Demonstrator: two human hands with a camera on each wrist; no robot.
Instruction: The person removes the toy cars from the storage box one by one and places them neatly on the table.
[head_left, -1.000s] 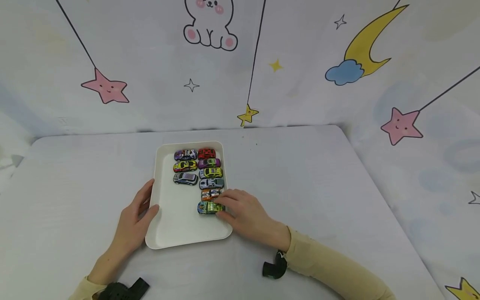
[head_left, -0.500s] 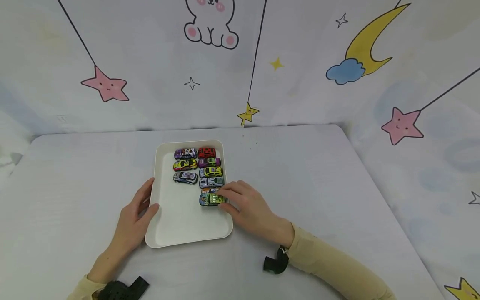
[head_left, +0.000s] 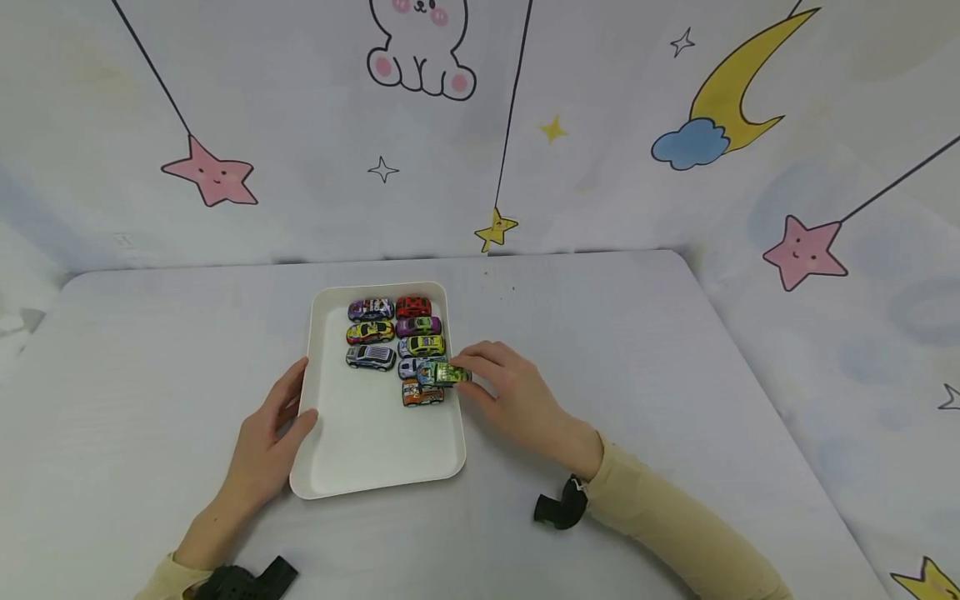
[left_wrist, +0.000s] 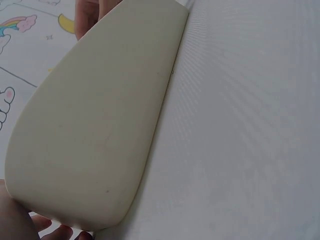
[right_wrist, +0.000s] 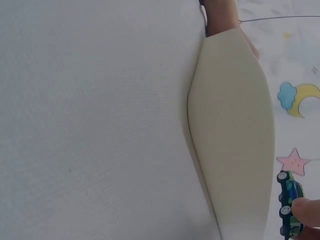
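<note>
My right hand [head_left: 517, 404] pinches a green toy car [head_left: 447, 374] between thumb and fingers at its right end. The car is over the right rim of the white tray [head_left: 352, 450], overlapping a silver-white toy car [head_left: 411, 368] in the head view. In the right wrist view the green car's wheels [right_wrist: 285, 210] face away from the thumb. My left hand [head_left: 262, 446] holds the tray's left edge, thumb at the rim and fingers partly hidden by the tray. Inside, an orange toy car [head_left: 423, 393] sits lowest in the right column.
Above it in that column stand yellow [head_left: 422, 345], purple [head_left: 418, 326] and red [head_left: 413, 307] cars. The left column holds a purple-white car [head_left: 371, 309], a yellow-red car [head_left: 370, 332] and a silver-grey car [head_left: 371, 357]. A white-covered table [head_left: 600, 333] lies beneath, against a patterned backdrop [head_left: 300, 125].
The green toy car has left its place below the orange car; my right hand has moved it up and right to the tray's rim. The left hand and tray stay put.
</note>
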